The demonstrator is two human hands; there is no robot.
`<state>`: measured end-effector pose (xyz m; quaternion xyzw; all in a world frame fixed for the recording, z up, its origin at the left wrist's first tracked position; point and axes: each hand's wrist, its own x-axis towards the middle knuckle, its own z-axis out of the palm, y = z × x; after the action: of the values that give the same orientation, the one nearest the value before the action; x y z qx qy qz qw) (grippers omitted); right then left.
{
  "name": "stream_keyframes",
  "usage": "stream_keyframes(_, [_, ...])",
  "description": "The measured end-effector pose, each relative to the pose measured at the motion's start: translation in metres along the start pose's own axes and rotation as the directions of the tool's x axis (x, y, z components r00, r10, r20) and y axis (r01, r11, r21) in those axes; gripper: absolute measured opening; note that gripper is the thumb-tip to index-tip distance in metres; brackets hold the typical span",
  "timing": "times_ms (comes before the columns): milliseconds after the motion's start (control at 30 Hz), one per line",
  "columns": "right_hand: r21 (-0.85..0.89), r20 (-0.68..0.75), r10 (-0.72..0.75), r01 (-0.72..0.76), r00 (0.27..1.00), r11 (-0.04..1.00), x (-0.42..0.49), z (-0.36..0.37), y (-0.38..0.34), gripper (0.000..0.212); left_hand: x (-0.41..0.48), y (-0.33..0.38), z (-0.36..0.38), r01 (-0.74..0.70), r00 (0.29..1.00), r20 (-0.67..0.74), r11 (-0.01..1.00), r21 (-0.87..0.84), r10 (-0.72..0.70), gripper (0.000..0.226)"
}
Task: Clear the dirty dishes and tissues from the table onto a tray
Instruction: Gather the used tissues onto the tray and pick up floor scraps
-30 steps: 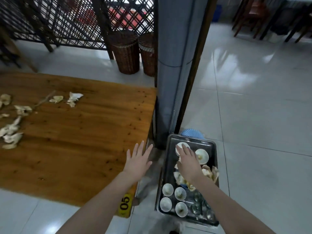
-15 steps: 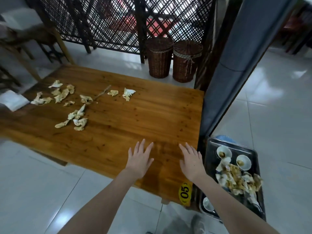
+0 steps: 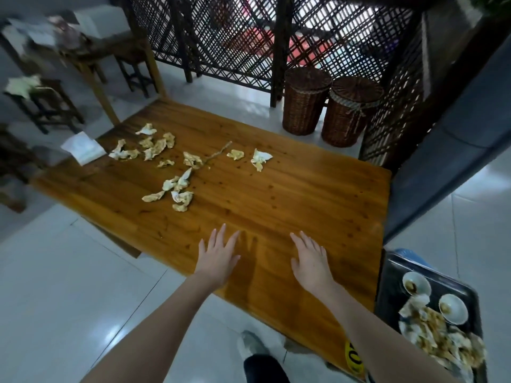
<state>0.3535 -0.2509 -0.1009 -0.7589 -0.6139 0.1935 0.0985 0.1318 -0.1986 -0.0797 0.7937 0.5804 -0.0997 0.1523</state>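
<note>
**Both hands flat and empty over the near end of the counter, tissues lying well beyond them**

The left hand (image 3: 218, 258) and the right hand (image 3: 311, 262) are both stretched out palm down over the wooden counter (image 3: 290, 189), fingers straight and slightly spread, holding nothing. They sit side by side near the closest edge, with bare wood between them. Whether the palms touch the surface cannot be told.

The crumpled, stained tissues (image 3: 177, 186) are scattered across the far left part of the counter, well apart from both hands and closer to the left one. One separate tissue (image 3: 260, 158) lies farther right, ahead of the gap between the hands. A thin stick (image 3: 218, 154) lies among the scraps.

The dark metal tray (image 3: 391, 275) sits low beside the right end of the counter, to the right of the right forearm. It holds two small white bowls (image 3: 416, 283) with brown residue and a heap of used tissues (image 3: 437, 335).

A yellow number tag (image 3: 354, 357) is fixed at the counter's near corner. Two wicker baskets (image 3: 305, 103) stand on the floor beyond the far edge, in front of a dark lattice screen (image 3: 249, 37).
</note>
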Motion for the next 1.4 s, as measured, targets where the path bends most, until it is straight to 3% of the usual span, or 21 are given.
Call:
stream_keyframes(300, [0.022, -0.038, -0.046, 0.047, 0.998, 0.999, 0.105, 0.014, -0.056, 0.062, 0.085, -0.062, -0.034, 0.018, 0.999, -0.045, 1.000, -0.024, -0.019, 0.063])
stream_keyframes(633, [0.000, -0.041, 0.015, -0.015, 0.999, 1.000, 0.221, 0.005, -0.088, 0.062, 0.197, -0.113, -0.087, 0.004, 1.000, -0.002, 0.998, -0.062, -0.005, 0.061])
stream_keyframes(1100, [-0.045, -0.060, 0.075, -0.077, 0.995, 0.996, 0.327, 0.012, -0.104, 0.058, 0.307, -0.162, -0.089, -0.088, 0.996, 0.004, 0.994, 0.061, 0.088, 0.059])
stream_keyframes(1267, [-0.035, -0.014, 0.154, -0.154, 0.988, 0.987, 0.367, 0.021, -0.105, 0.060, 0.358, -0.171, -0.090, -0.160, 0.987, 0.020, 0.986, 0.041, 0.159, 0.059])
stream_keyframes(1400, [-0.025, 0.061, 0.203, -0.202, 0.977, 0.979, 0.404, 0.029, -0.103, 0.076, 0.400, -0.173, -0.095, -0.189, 0.981, 0.044, 0.981, 0.039, 0.188, 0.060])
